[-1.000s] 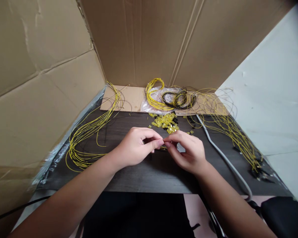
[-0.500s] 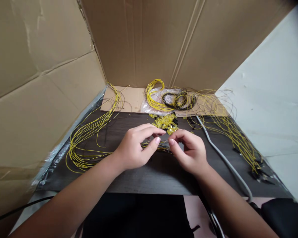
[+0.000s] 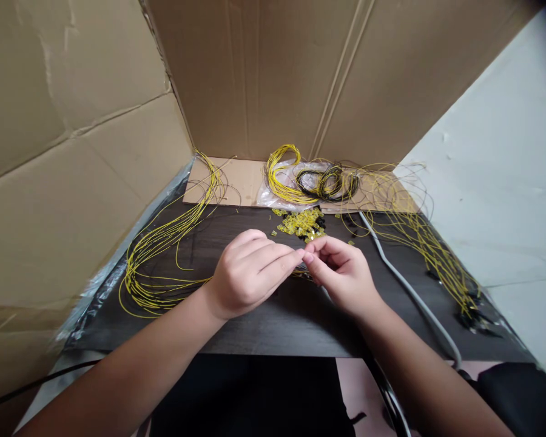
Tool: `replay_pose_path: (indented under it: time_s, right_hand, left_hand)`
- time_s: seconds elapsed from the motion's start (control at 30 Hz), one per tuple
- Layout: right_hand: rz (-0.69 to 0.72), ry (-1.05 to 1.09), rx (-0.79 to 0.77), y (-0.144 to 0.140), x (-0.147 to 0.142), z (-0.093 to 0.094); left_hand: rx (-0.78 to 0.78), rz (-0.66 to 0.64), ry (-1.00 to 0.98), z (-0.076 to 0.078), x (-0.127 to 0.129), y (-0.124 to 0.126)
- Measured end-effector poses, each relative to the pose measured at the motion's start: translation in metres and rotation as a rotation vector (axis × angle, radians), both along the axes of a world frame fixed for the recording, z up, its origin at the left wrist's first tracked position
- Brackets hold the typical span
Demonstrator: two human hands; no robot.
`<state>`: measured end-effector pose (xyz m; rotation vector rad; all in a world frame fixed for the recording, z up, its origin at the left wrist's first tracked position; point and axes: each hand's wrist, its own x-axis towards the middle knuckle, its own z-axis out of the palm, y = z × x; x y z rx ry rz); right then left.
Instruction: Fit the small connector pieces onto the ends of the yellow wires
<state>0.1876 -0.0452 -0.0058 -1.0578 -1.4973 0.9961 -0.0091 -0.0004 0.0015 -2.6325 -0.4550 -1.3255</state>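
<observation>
My left hand (image 3: 252, 270) and my right hand (image 3: 341, 270) meet fingertip to fingertip above the dark table. Both are closed in a pinch; whatever lies between the fingertips is too small or hidden to make out. Just beyond them is a heap of small yellow clear pieces (image 3: 300, 223), with black pieces (image 3: 321, 222) mixed in at its right side. A bundle of thin yellow and black wires (image 3: 150, 291) loops over the table on the left, and its ends run behind my left hand. Part of that bundle is hidden by the hands.
Coiled yellow wires (image 3: 277, 182) and a black coil (image 3: 330, 184) lie at the back on a plastic bag and cardboard. More yellow wires (image 3: 404, 224) spread down the right side to black ends. A grey cable (image 3: 404, 288) crosses the table. Cardboard walls (image 3: 264, 73) stand behind and left.
My hands have come together; their fingertips were slightly apart before and now touch. The left hand has turned so that its back faces up more and its thumb is hidden.
</observation>
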Motion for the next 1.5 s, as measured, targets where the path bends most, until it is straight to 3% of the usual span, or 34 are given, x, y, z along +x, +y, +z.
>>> replay_pose_path:
  time_s: [0.2,0.37,0.67,0.8,1.0,1.27,1.5]
  right_hand:
    - [-0.04,-0.015,0.007,-0.002,-0.002,0.001]
    - [-0.044,-0.084,0.073,-0.004,-0.003,0.003]
    - [-0.182,-0.254,0.301,-0.006,0.001,-0.003]
    - [-0.108,-0.416,0.491,-0.005,0.002,-0.002]
    - [-0.078,-0.604,0.594,-0.003,0.004,-0.007]
    - [-0.025,-0.728,0.685,-0.002,0.009,-0.008]
    - [0.029,-0.74,0.66,0.001,0.011,-0.007]
  left_hand:
    - [-0.011,0.044,0.017,-0.002,0.001,-0.002]
    - [-0.142,0.04,-0.027,-0.003,0.005,-0.002]
    - [-0.756,-0.079,-0.161,0.008,0.009,-0.004]
    - [-1.021,-0.1,-0.142,0.012,0.007,-0.002]
    - [-1.385,-0.219,-0.093,0.014,0.004,0.003]
    - [-1.672,-0.32,-0.105,0.015,0.003,0.007]
    - [-1.725,-0.327,-0.084,0.015,0.001,0.009]
